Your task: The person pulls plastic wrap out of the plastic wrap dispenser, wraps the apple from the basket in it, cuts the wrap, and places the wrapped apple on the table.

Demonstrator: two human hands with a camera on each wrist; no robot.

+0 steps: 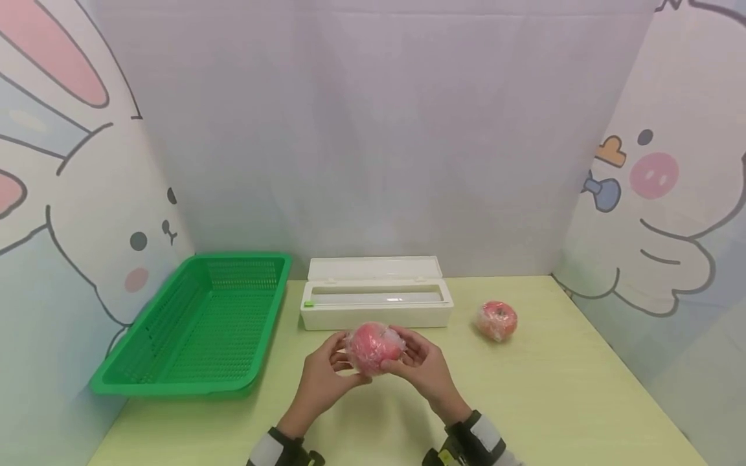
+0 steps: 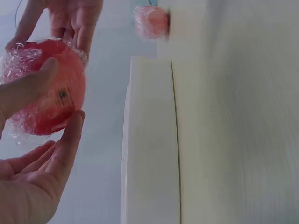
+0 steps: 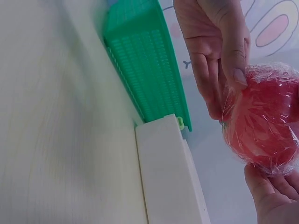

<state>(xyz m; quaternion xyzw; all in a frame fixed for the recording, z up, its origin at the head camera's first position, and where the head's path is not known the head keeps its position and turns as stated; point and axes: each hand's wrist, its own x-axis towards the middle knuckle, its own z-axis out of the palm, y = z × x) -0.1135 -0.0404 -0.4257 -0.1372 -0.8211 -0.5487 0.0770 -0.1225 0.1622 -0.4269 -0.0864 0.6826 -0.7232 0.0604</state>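
Observation:
Both hands hold a red apple (image 1: 373, 348) wrapped in clear plastic film, raised above the table in the head view. On its left side, the left hand (image 1: 327, 375) grips it between thumb and fingers. From the other side the right hand (image 1: 424, 370) holds it the same way. Crinkled film bunches at the sides of the apple (image 2: 70, 88) in the left wrist view, where its dark blossom or stem end shows. The right wrist view has film stretched smooth over the apple (image 3: 261, 121). A second film-wrapped apple (image 1: 497, 321) sits on the table to the right.
Behind the hands stands a white film dispenser box (image 1: 375, 317), its lid (image 1: 373, 268) raised, with a roll inside. A green plastic basket (image 1: 169, 388) is at the left. The pale yellow table (image 1: 559, 388) meets a grey cloth backdrop and side panels with cartoon animals.

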